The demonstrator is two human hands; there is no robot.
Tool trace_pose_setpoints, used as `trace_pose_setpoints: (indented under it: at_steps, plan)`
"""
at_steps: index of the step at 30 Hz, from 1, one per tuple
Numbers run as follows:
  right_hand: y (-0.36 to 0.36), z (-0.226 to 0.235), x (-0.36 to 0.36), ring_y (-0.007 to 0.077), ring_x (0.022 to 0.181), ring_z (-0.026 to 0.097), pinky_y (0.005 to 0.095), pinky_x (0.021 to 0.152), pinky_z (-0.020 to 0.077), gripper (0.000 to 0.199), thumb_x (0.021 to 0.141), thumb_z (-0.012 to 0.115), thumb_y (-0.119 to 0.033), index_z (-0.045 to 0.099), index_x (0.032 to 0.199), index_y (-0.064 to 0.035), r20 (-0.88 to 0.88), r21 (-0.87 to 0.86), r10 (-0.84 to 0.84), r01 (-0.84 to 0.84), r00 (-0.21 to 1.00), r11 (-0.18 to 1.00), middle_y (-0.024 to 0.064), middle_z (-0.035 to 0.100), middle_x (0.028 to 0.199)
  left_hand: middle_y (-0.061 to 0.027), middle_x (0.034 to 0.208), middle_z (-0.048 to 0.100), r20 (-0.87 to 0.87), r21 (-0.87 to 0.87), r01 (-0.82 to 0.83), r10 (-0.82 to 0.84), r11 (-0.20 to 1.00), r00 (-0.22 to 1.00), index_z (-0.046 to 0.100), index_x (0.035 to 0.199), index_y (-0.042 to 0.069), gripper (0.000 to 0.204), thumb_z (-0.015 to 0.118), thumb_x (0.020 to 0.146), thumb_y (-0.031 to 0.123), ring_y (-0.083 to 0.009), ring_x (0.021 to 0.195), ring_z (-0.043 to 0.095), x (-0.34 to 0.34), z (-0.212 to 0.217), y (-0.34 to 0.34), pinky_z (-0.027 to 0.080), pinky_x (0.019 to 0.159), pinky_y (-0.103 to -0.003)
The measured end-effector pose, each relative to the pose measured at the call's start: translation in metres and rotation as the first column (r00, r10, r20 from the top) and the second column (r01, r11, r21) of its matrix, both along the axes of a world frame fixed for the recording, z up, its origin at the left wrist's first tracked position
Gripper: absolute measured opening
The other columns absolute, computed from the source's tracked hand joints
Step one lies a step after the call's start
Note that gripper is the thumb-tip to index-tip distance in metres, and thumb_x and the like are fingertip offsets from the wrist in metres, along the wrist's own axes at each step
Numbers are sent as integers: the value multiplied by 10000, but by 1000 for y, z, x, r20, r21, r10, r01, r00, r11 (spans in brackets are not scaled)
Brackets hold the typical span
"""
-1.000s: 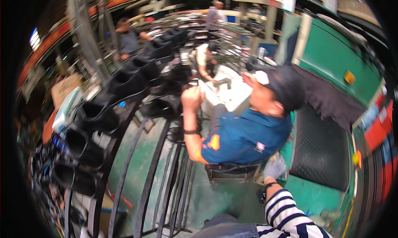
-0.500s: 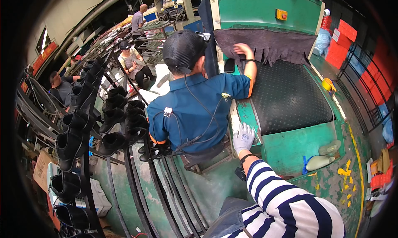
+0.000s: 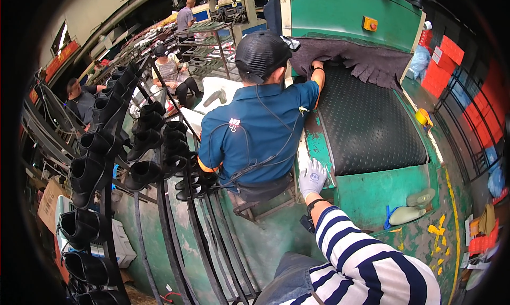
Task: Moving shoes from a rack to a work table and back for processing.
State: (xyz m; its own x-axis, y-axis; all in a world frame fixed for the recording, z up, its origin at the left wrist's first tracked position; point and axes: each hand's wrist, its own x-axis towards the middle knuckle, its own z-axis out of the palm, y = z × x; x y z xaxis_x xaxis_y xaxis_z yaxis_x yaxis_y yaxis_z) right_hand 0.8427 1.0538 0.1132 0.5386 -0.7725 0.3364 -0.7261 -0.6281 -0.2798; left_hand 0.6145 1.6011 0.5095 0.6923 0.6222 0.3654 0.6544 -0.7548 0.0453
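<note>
My right hand [image 3: 312,178], in a white glove, lies with its fingers stretched out on the near left corner of a green machine [image 3: 372,191]. It holds nothing. My left hand is out of view. Just right of my hand is the machine's black studded conveyor belt [image 3: 372,127]. A co-worker [image 3: 255,130] in a blue shirt and black cap sits ahead of me, back turned. That person's hand reaches to the ragged dark cloth curtain [image 3: 361,58] over the belt's far end; its fingers are partly hidden.
Racks at left hold several black shoes [image 3: 143,175]. Pale shoe lasts [image 3: 406,215] lie on the machine's near right side, beside a yellow tape roll [image 3: 423,117]. Red boxes [image 3: 438,74] stand at far right. Other people sit or stand farther back at left.
The co-worker's hand has lowered from above the curtain to its lower edge, and the body has shifted right. My right hand stays in place on the machine's edge.
</note>
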Motion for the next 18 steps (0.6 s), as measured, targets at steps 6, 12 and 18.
trace_pose_setpoints:
  at_steps: [6,12,18]
  plan:
    - [2,-1,0,247,1382,439,459,1162,279,514,881,582,-324,589,1339,-90,-19,-5,-6,6,1000,1000,71,530,1465,-181,1101,723,71,99,72,-79,993,994,703,1186,14,584,739,877,509,-327,957,676,-4,-10,15,519,895,-387]
    - [3,-1,1,238,1378,441,480,1160,275,541,887,559,-316,549,1380,-95,-79,14,-19,20,997,1000,74,520,1467,-116,754,697,74,328,-23,-2,945,997,722,838,124,473,734,801,596,-320,640,637,-4,-29,44,492,596,-429]
    - [3,-3,-1,267,1359,447,468,1155,287,479,914,534,-286,553,1354,-97,-21,-37,24,-25,999,999,77,517,1452,-112,673,651,116,384,22,-72,923,991,663,734,133,389,764,758,508,-328,569,602,-10,-36,58,454,542,-455]
